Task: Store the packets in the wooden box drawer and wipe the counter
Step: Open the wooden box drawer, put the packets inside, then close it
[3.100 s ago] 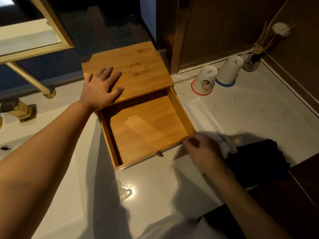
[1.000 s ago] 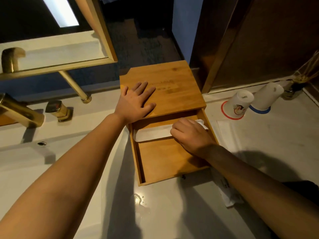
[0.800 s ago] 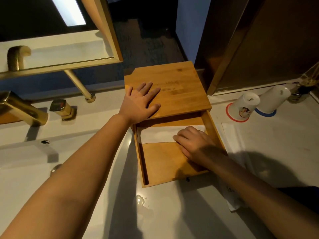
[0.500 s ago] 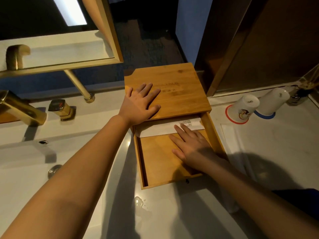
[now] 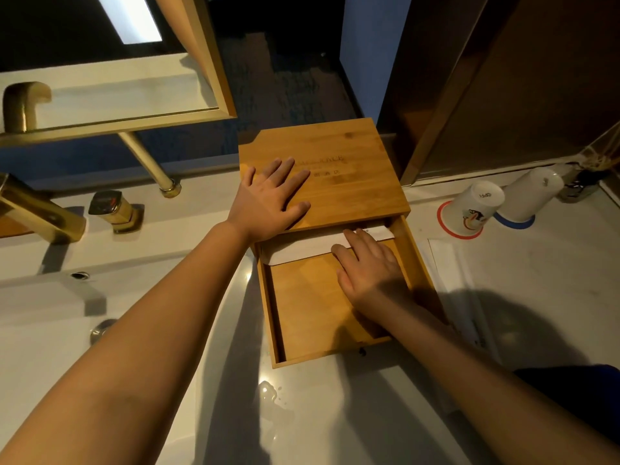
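Packet (image 5: 308, 248), white and flat, lies across the back of the pulled-out drawer (image 5: 312, 317) of a wooden box (image 5: 339, 193), its far edge tucked under the box top. Right hand (image 5: 370, 273) rests inside the drawer, straight fingers pressing the packet. Left hand (image 5: 270, 203) lies flat, fingers spread, on the box top. Right of the box, another packet (image 5: 451, 273) lies on the white counter (image 5: 335, 414), near two upturned cups (image 5: 478, 208).

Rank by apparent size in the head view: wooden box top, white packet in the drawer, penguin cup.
1. wooden box top
2. white packet, partly hidden under the box top and right hand
3. penguin cup, though farther away, so unsure
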